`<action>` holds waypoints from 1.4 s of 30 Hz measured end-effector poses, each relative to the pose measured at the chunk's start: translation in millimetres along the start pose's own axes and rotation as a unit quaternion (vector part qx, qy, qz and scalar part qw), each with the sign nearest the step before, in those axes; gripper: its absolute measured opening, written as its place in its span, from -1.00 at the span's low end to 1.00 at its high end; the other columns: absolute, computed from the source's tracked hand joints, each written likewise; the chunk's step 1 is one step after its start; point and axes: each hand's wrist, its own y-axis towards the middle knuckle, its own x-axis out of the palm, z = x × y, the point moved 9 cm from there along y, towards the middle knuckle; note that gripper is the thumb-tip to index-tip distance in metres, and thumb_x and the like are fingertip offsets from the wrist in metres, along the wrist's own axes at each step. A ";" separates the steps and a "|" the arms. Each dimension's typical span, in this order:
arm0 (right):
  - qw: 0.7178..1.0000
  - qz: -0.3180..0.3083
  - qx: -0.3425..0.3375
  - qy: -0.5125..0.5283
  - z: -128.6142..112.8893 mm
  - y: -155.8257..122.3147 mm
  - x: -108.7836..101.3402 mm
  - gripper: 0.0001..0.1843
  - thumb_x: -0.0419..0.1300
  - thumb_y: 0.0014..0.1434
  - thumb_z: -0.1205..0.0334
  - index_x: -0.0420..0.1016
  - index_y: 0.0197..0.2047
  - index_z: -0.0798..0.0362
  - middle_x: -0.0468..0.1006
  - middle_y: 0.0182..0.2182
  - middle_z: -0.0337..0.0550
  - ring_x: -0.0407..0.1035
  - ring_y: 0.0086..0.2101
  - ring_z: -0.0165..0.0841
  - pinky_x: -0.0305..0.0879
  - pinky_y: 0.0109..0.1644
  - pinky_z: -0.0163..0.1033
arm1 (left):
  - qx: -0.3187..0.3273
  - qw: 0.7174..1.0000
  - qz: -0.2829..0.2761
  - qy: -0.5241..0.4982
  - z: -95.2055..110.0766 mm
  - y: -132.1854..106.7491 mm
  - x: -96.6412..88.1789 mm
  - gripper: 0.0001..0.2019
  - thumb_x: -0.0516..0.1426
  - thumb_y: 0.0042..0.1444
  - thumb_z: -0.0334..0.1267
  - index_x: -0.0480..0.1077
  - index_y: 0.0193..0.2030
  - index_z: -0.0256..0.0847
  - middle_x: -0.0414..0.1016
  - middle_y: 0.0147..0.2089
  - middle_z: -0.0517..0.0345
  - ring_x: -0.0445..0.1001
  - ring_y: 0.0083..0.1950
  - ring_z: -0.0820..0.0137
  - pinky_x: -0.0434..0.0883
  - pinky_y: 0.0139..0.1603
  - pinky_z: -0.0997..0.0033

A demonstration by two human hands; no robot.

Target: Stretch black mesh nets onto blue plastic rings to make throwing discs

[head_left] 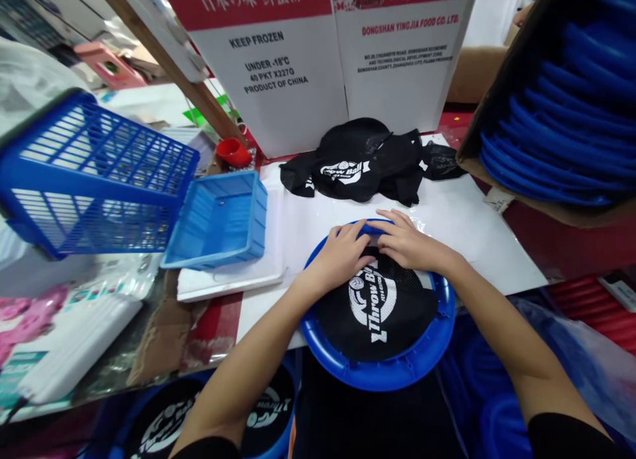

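Observation:
A blue plastic ring (377,377) lies near the table's front edge. Inside it is a round black mesh cloth (407,313) with white "Throw Ball" lettering. At the ring's far side, my left hand (340,259) has its fingers curled over the rim, the thumb on the cloth. My right hand (408,244) is close beside it, its fingers bent at the cloth's far edge and the rim. Both hands pinch the cloth there; my fingers partly hide that edge. Beyond the ring, more black printed cloths (358,161) lie in a loose heap.
A tilted carton holds stacked blue rings (551,128) at right. On the left stand a light blue tray (218,220) and a blue slatted basket (99,174). Behind is a tall white-and-red carton (318,81). Finished-looking black discs in blue rings (268,412) sit below the table.

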 end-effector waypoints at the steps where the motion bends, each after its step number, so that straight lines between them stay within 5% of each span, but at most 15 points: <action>1: 1.000 0.000 0.009 0.004 2.9 -0.4 0.7 -0.83 0.24 0.38 0.32 0.68 -0.12 -0.03 0.41 0.43 0.01 0.02 0.53 0.10 0.01 0.54 0.51 | -0.006 1.000 -0.002 0.009 1.4 1.1 0.8 -0.72 0.16 0.46 -0.11 0.47 0.13 -0.26 0.32 0.49 -0.32 0.37 0.41 -0.09 0.31 0.33 -0.13; 7: 0.997 -0.019 0.053 0.046 19.2 1.7 7.9 -0.90 0.38 0.31 0.20 0.67 -0.13 0.01 0.16 0.57 0.06 -0.12 0.57 0.20 0.01 0.53 0.50 | -0.010 0.998 -0.003 0.056 6.4 8.0 0.5 -0.72 -0.03 0.54 -0.22 0.46 0.09 -0.28 0.52 0.21 -0.26 0.46 0.18 -0.02 0.35 0.13 -0.01; 14: 0.992 0.010 0.053 0.110 24.8 3.9 -1.0 -0.92 0.36 0.29 0.21 0.60 -0.27 -0.01 0.26 0.54 -0.04 -0.03 0.56 0.07 -0.02 0.56 0.43 | -0.010 1.000 0.008 -0.009 -3.9 10.0 -7.6 -0.74 -0.01 0.54 -0.19 0.47 0.02 -0.21 0.54 0.02 -0.08 0.50 -0.01 0.16 0.44 -0.02 0.20; 22: 0.985 0.001 0.033 0.167 18.7 7.3 -4.5 -0.93 0.37 0.25 0.23 0.61 -0.30 -0.05 0.51 0.37 0.01 0.34 0.38 0.02 0.24 0.44 0.38 | 0.032 0.997 0.011 -0.074 -0.1 0.2 -2.6 -0.72 0.22 0.37 -0.11 0.54 0.06 -0.26 0.46 0.23 -0.23 0.48 0.19 0.01 0.46 0.19 0.04; 29: 0.989 -0.030 0.040 0.142 24.2 6.8 1.1 -0.85 0.48 0.20 0.08 0.71 -0.21 -0.07 0.33 0.51 -0.04 0.23 0.44 0.07 0.14 0.50 0.37 | -0.013 0.983 0.046 -0.175 -8.6 7.6 -6.0 -0.95 0.26 0.26 -0.30 0.51 -0.19 -0.22 0.60 -0.04 -0.05 0.53 0.04 0.11 0.47 0.14 0.08; 37: 0.970 -0.112 0.031 0.214 28.5 33.5 -5.0 -0.74 0.40 0.25 -0.05 0.73 -0.17 -0.06 0.58 0.32 -0.06 0.47 0.29 -0.03 0.29 0.44 0.13 | -0.051 0.968 0.112 -0.218 -22.2 9.0 -11.8 -0.94 0.20 0.34 -0.33 0.53 -0.15 -0.18 0.67 -0.08 0.04 0.58 -0.02 0.19 0.48 0.07 0.16; 42: 0.975 -0.026 0.052 0.213 29.1 36.7 -6.8 -0.75 0.21 0.38 0.05 0.66 -0.22 -0.03 0.71 0.14 -0.04 0.58 0.14 -0.09 0.41 0.31 0.08 | -0.084 0.957 0.118 -0.252 -27.6 7.0 -13.5 -0.90 0.17 0.38 -0.30 0.55 -0.14 -0.15 0.69 -0.13 0.09 0.60 -0.09 0.24 0.47 0.00 0.23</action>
